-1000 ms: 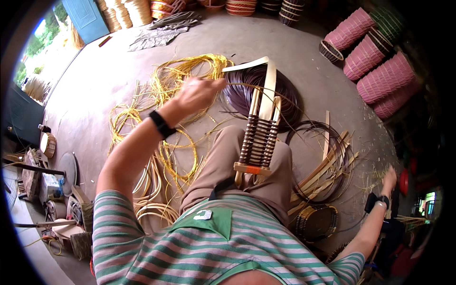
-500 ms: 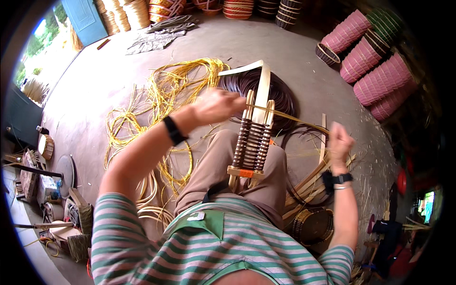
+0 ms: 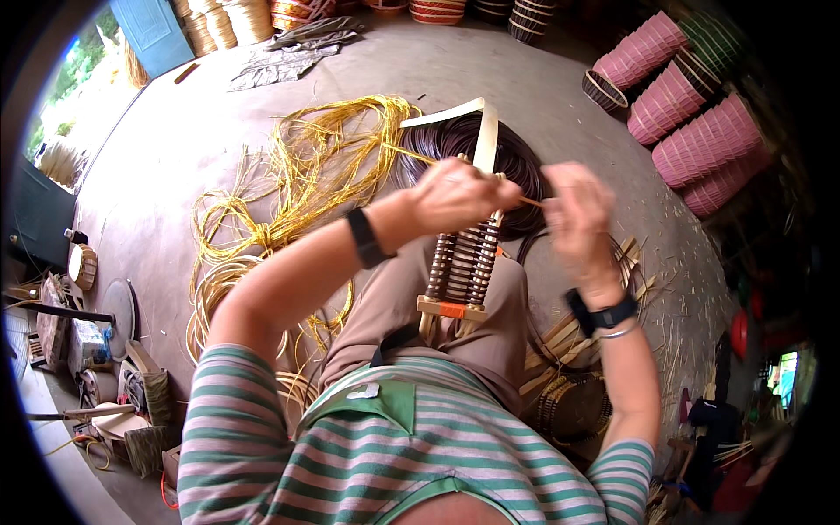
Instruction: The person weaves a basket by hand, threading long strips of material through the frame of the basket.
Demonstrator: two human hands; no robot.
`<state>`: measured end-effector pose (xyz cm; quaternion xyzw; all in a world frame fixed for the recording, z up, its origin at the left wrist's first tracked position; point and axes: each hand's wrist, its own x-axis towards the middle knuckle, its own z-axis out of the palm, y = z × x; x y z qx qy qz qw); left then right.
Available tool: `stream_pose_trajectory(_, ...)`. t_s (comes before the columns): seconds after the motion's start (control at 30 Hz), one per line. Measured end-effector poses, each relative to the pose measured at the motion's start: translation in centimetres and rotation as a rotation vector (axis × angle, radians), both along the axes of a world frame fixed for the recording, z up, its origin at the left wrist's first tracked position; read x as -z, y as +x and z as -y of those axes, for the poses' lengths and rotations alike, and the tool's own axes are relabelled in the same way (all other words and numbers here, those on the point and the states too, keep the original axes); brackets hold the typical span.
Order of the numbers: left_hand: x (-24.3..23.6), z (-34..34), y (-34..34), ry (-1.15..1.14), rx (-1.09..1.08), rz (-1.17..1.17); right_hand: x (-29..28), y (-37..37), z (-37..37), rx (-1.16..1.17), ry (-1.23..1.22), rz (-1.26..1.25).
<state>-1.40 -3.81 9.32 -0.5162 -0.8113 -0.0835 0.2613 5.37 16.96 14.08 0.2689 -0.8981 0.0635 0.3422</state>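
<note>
A partly woven piece of dark brown and pale strips on pale rods, with an orange band on its lower wooden bar, stands between my knees. My left hand is closed on a thin tan strand at the upper part of the rods, hiding some of them. My right hand, slightly blurred, pinches the same strand just to the right. A wide pale strip rises from the piece and bends leftward. Behind lie a coil of dark strands and tangled yellow cord.
Stacked pink baskets stand at the right, more baskets at the back. Grey cloth lies near a blue door. Tools and a round metal disc crowd the left. Loose wood strips and a pale cane coil flank my legs.
My right hand has swung in from the far lower right, up beside the piece. My left hand has moved rightward and down onto the top of the rods, with the strand between both hands.
</note>
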Motion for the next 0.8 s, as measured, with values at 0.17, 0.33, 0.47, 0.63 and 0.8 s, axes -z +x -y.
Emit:
stream_pose_trajectory(0.17,0.5,-0.5,0.7,0.138,0.241,-0.146,4.1,2.4,-1.4,-0.008,-0.412,0.169)
stream_pose_trajectory(0.33,5.6,11.2,-1.9,-0.002,0.086,-0.137,10.7,6.7,-20.1,0.404,-0.083,-0.146)
stream_pose_trajectory(0.47,5.6,8.8,0.7,-0.015,0.054,0.038,12.1,6.9,-18.4,0.592,0.182,0.215)
stream_pose_trajectory(0.63,2.7,0.1,2.7,0.092,0.23,0.034,5.2,3.7,-0.2,0.011,-0.046,0.156)
stream_pose_trajectory(0.8,3.0,-0.1,3.2,0.186,0.312,0.031,6.3,5.1,1.2,-0.101,-0.394,0.313)
